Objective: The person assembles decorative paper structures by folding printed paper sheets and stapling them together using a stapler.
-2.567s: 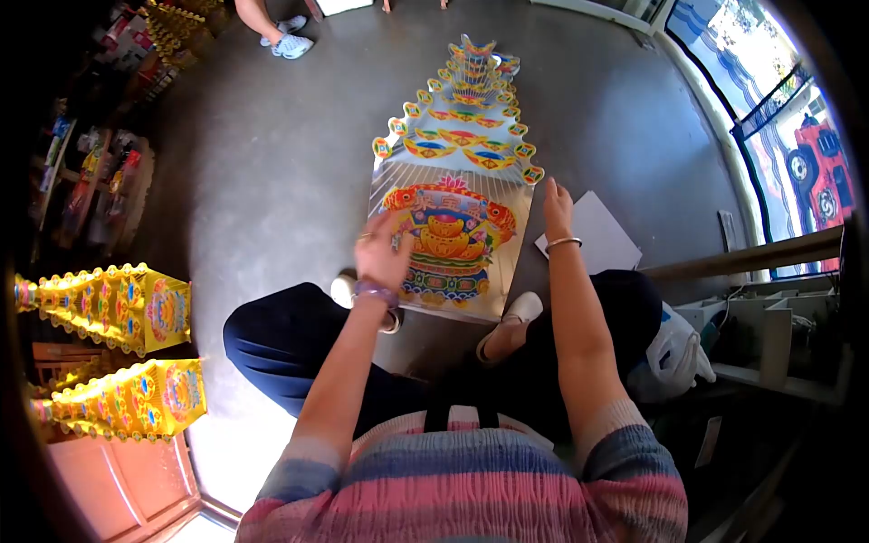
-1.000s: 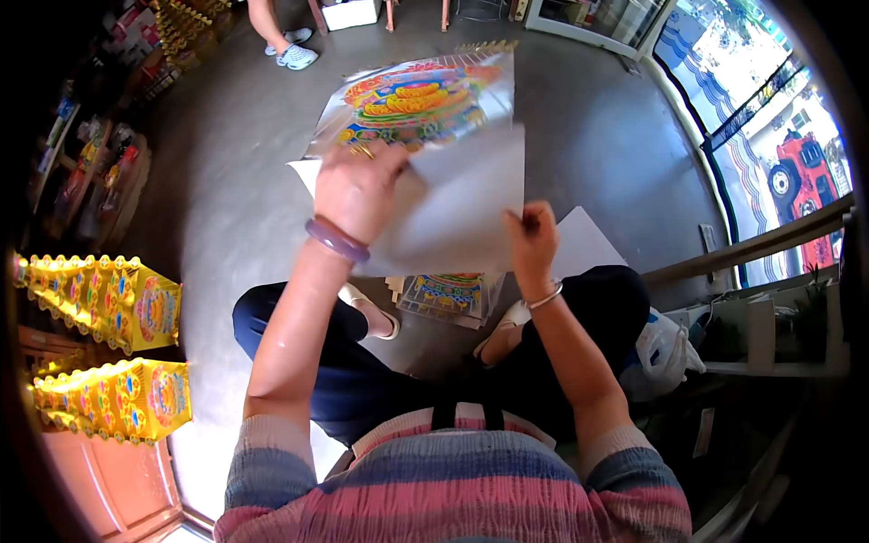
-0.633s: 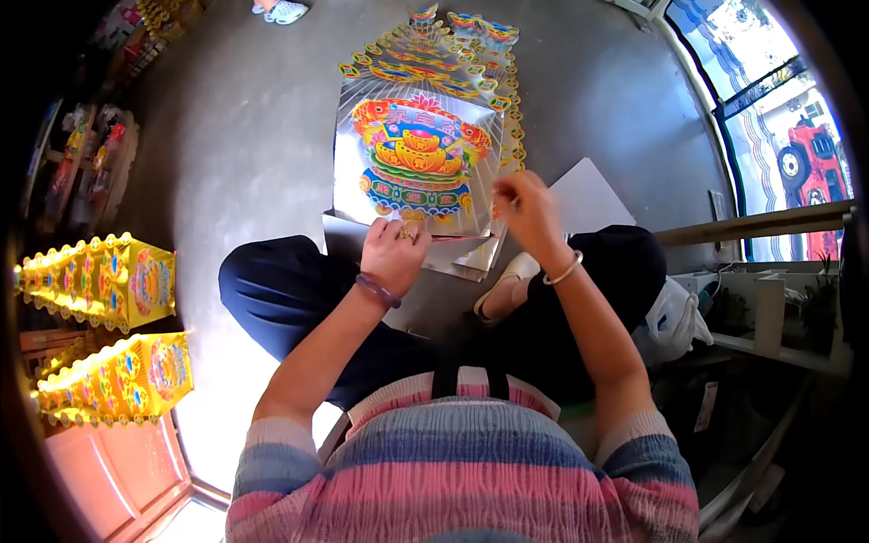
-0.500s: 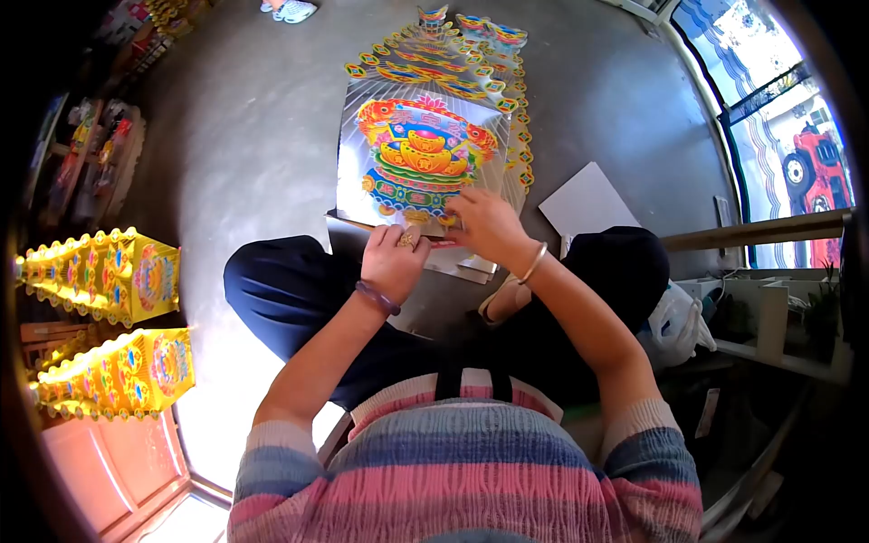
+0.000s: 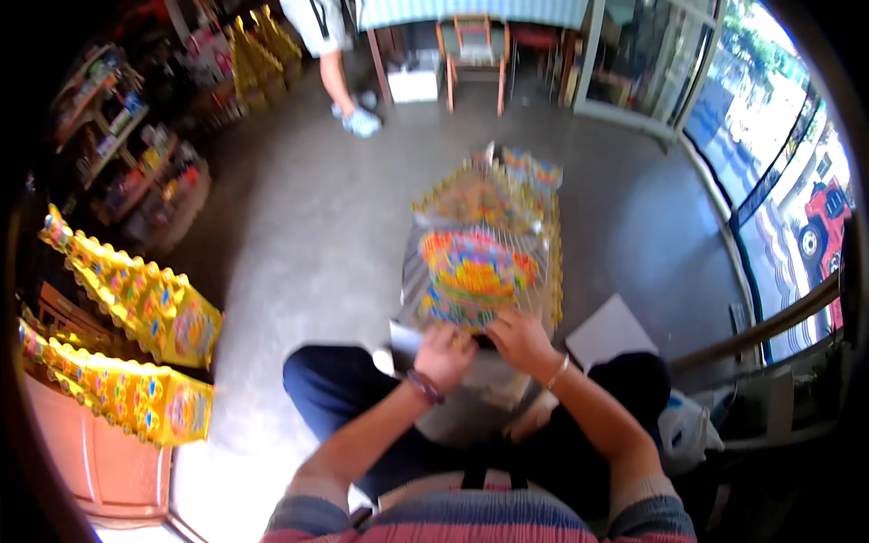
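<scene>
A silver, tower-shaped paper decoration [image 5: 425, 290] with a colourful printed panel and gold scalloped edges lies in front of me, its narrow end pointing away. At its near edge, my left hand [image 5: 444, 356] has its fingers closed on the border. My right hand [image 5: 522, 344] pinches the same edge a little to the right, and the two hands almost touch. Motion blur hides the exact fingertip contact. A pale flap [image 5: 405, 338] shows beside my left hand.
Two gold paper towers [image 5: 186, 328] lie at the left. A white sheet [image 5: 614, 333] rests on the floor near my right knee, with a white plastic bag [image 5: 685, 429] beyond it. A person's leg [image 5: 336, 80] and a wooden chair [image 5: 474, 63] are at the back.
The view has tilted upward, bringing the chair and the person's legs into sight. My right hand has come down from the printed panel to the near edge, closer to my left hand.
</scene>
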The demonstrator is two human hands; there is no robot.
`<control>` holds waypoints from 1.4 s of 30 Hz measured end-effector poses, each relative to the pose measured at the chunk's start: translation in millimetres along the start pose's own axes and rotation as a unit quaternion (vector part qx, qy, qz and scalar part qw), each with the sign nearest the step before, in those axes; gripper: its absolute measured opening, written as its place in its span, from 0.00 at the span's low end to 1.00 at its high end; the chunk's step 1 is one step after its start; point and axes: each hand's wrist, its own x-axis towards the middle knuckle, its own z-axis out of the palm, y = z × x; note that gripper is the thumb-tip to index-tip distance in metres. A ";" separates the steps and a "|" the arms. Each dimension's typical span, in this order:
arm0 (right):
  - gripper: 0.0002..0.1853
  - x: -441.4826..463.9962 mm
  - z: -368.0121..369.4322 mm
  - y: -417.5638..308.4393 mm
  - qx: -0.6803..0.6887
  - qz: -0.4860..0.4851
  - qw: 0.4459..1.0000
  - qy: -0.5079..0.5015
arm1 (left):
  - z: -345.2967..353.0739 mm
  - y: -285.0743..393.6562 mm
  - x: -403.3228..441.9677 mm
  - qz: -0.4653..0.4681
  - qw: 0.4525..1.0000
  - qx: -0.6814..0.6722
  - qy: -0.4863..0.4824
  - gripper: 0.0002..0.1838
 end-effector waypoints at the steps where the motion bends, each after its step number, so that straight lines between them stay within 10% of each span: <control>1: 0.03 -0.9 -6.2 3.7 0.007 -0.010 0.999 0.029 | -3.9 5.0 9.9 -0.007 1.000 0.007 -0.006 0.04; 17: 0.04 -60.1 -18.3 16.8 0.183 0.040 0.982 -0.024 | 46.9 37.2 -9.5 0.006 0.998 -0.058 0.002 0.05; 42: 0.07 -62.8 -14.8 12.2 0.073 0.032 0.996 -0.028 | 46.0 29.8 -6.3 0.005 0.994 -0.099 0.041 0.09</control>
